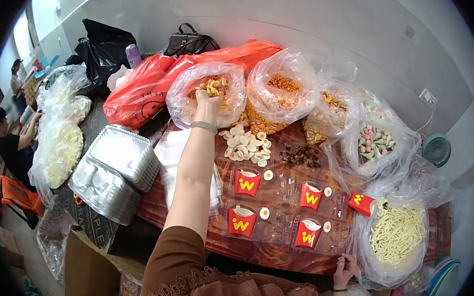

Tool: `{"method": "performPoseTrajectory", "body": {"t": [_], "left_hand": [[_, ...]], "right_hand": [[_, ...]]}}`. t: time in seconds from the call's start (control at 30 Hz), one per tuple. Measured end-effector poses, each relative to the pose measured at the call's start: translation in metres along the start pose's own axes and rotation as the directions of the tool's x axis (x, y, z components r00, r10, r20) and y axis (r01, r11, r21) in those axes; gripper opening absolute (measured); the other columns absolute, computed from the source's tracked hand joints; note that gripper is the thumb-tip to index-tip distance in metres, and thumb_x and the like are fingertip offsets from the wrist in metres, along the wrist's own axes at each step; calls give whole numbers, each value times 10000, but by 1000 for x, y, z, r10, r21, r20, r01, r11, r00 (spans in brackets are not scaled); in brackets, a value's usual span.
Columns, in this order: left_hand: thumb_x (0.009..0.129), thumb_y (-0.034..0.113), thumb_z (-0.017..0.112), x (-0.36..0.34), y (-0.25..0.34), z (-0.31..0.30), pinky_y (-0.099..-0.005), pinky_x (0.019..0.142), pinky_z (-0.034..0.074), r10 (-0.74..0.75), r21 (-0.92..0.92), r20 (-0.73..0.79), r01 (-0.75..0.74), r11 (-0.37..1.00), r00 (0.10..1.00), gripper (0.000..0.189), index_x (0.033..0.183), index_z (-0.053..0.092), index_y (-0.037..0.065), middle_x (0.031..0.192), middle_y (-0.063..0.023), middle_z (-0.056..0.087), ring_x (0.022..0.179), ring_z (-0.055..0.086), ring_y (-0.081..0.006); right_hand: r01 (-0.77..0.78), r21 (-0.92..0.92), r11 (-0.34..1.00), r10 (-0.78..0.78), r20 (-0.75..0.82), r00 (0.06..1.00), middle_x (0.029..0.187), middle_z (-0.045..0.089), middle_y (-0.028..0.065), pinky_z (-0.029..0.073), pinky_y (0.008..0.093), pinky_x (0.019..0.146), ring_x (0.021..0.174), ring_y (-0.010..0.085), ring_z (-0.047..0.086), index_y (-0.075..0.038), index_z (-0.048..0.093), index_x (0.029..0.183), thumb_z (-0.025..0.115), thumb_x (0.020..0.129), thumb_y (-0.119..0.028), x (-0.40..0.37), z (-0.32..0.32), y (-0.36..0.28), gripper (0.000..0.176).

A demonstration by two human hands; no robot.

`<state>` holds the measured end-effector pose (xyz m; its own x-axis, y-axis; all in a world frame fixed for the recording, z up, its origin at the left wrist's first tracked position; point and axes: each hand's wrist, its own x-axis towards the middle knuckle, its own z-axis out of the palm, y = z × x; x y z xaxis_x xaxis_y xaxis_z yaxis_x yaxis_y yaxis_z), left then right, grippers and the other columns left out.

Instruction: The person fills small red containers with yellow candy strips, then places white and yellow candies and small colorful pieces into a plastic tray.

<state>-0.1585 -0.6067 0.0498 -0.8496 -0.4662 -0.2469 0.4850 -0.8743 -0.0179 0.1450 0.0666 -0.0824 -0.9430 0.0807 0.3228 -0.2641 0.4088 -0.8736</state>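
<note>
My left hand reaches into a clear plastic bag at the back of the table. A handful of small yellow-and-red pieces shows at its fingers, which are partly hidden. My right hand rests at the table's front edge with its fingers apart, holding nothing. Between the hands lie clear trays with red fry-box-shaped pieces bearing a yellow mark, each beside a small egg-like disc. White discs and dark brown pieces sit in piles behind them.
Open bags hold orange pieces, pastel cones and pale yellow sticks. Stacked clear containers stand left, above a cardboard box. Red bags, a black handbag and a green fan border the table. Two people work far left.
</note>
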Motion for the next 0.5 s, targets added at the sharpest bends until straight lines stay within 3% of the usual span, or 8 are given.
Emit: {"method": "performPoseTrajectory", "body": {"t": [0.03, 0.07, 0.13, 0.17, 0.2, 0.27, 0.43, 0.5], "left_hand": [[924, 293, 334, -4, 0, 1, -370, 646, 578, -48, -15, -22, 48, 999, 999, 407, 1146, 537, 19, 1060, -197, 613, 916, 631, -315], [924, 293, 334, -8, 0, 1, -370, 646, 578, -53, -19, -13, 53, 998, 998, 407, 1146, 537, 19, 1060, -197, 613, 916, 631, -315], [917, 306, 352, -5, 6, -5, -414, 737, 567, -145, -15, 162, 150, 989, 976, 415, 1144, 534, 10, 1086, -212, 597, 958, 610, -360], [911, 313, 358, 1, 0, -5, -463, 819, 537, 0, 0, 80, 0, 1000, 997, 426, 1169, 521, 16, 1120, -216, 581, 994, 589, -396], [911, 313, 358, -7, -3, 0, -463, 819, 537, 1, -2, 85, -1, 1000, 996, 426, 1169, 521, 16, 1120, -216, 581, 994, 589, -396], [883, 335, 343, -25, -6, 7, -517, 804, 511, -1, 34, 63, -1, 999, 998, 414, 1126, 549, 71, 1046, -109, 637, 921, 622, -325], [882, 269, 388, -59, -13, 17, -449, 785, 544, -67, 86, 174, 52, 995, 983, 357, 1049, 569, 11, 986, -167, 635, 933, 618, -348], [885, 250, 414, -63, -13, 19, -444, 790, 540, -82, 126, 205, 57, 990, 975, 323, 1006, 578, 0, 966, -160, 638, 927, 619, -354]], "right_hand": [[32, -19, 999, -33, -3, 999, 903, 560, 78, 456, 262, 712, 779, 147, 540, 13, 581, 936, 564, 827, -34, 1, 1, 1, 120], [40, -19, 999, -40, -10, 999, 903, 560, 78, 456, 262, 712, 779, 147, 540, 13, 581, 936, 564, 827, -34, 1, 0, 5, 120], [106, -70, 992, -107, -11, 994, 875, 564, 76, 461, 255, 685, 739, 141, 549, 15, 586, 923, 562, 827, -34, 1, -1, 10, 111], [112, -68, 991, -113, -15, 993, 875, 564, 76, 461, 255, 685, 739, 141, 549, 15, 586, 923, 562, 827, -34, 1, -1, 12, 111], [95, -23, 995, -95, -20, 995, 847, 567, 72, 462, 256, 671, 712, 140, 550, 15, 589, 918, 562, 833, -41, 1, 1, 7, 105], [79, 26, 997, -79, -24, 997, 819, 570, 68, 463, 256, 657, 686, 138, 551, 16, 592, 912, 562, 839, -47, 1, 1, -1, 102], [42, 242, 969, -23, -82, 996, 742, 571, 47, 431, 218, 568, 621, 103, 522, 4, 582, 912, 550, 862, -77, 2, -2, -22, 100], [55, 220, 974, -41, -67, 997, 741, 571, 47, 424, 210, 561, 618, 96, 516, 1, 579, 911, 546, 865, -80, -2, -7, -40, 99]]}}
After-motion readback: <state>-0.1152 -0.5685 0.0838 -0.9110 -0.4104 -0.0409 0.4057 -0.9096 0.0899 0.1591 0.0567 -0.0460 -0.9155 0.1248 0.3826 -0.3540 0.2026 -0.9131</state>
